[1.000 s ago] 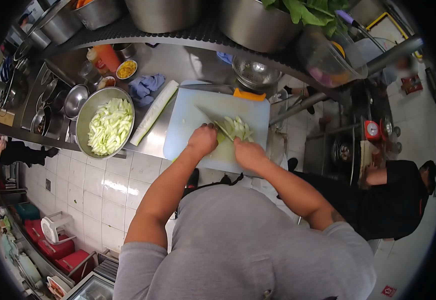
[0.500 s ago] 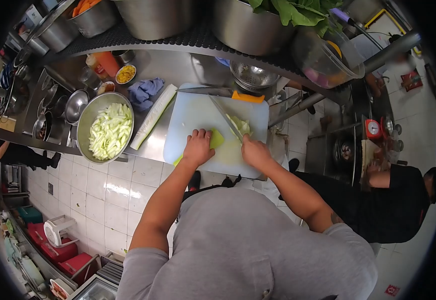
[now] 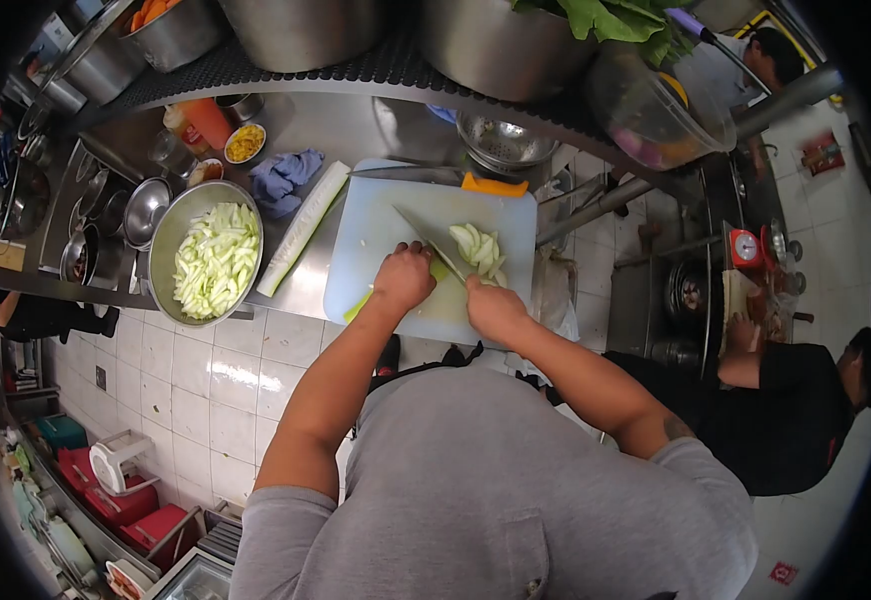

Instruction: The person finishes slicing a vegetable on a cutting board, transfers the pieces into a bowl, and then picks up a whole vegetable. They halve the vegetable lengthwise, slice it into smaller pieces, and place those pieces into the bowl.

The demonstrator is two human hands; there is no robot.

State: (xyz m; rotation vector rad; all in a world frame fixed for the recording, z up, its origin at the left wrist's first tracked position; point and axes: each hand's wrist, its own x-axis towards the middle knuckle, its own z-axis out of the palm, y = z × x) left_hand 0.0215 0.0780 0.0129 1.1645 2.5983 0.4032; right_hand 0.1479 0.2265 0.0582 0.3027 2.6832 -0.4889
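My right hand [image 3: 497, 311] is wrapped round the handle of a kitchen knife [image 3: 430, 243], its blade slanting up and left across the white cutting board [image 3: 366, 225]. My left hand [image 3: 405, 275], fingers curled, holds a green-skinned zucchini piece [image 3: 358, 307] against the board, close beside the blade. Part of that piece is hidden under the hand. Pale slices [image 3: 478, 250] lie in a small pile just right of the blade. A long zucchini half [image 3: 304, 230] rests on the steel counter left of the board. Farther left, a metal bowl [image 3: 161, 268] holds many cut pieces.
A second knife with an orange handle [image 3: 496, 185] lies along the board's far edge. Behind it sits a colander [image 3: 509, 140]. A blue cloth [image 3: 286, 182] is near the bowl. Overhead, a shelf [image 3: 376, 95] carries large pots. A person in black [image 3: 776, 415] works at the right.
My left hand has shifted slightly right and up. My right hand and the knife have moved left and a little toward me. The slices now lie apart from the blade.
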